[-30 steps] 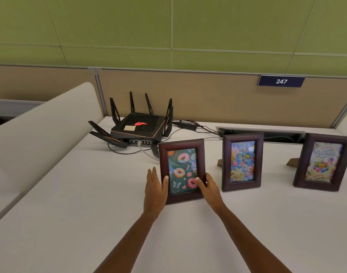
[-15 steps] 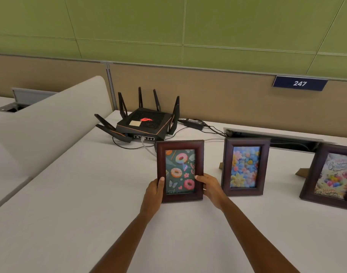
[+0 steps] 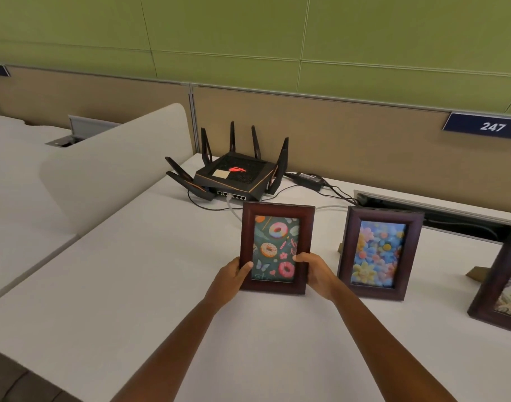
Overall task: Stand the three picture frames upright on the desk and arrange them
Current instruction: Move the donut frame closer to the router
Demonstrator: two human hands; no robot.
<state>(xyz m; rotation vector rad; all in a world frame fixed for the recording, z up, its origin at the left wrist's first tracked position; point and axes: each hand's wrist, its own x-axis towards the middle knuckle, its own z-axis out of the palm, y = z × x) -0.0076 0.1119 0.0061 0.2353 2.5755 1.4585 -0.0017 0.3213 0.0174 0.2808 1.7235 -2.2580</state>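
My left hand [image 3: 230, 278] and right hand [image 3: 316, 272] are bare: no gloves, no rings that I can see, no watch or band at either wrist. Both forearms are uncovered right down to the bottom edge of the view, with no sleeve showing. Nails look short and plain.

The setting was an office workstation: a white desk [image 3: 132, 285], fabric partition panels [image 3: 306, 134], a numbered plate reading 247 [image 3: 490, 126], a router [image 3: 234, 178], and a cable tray [image 3: 422, 204].
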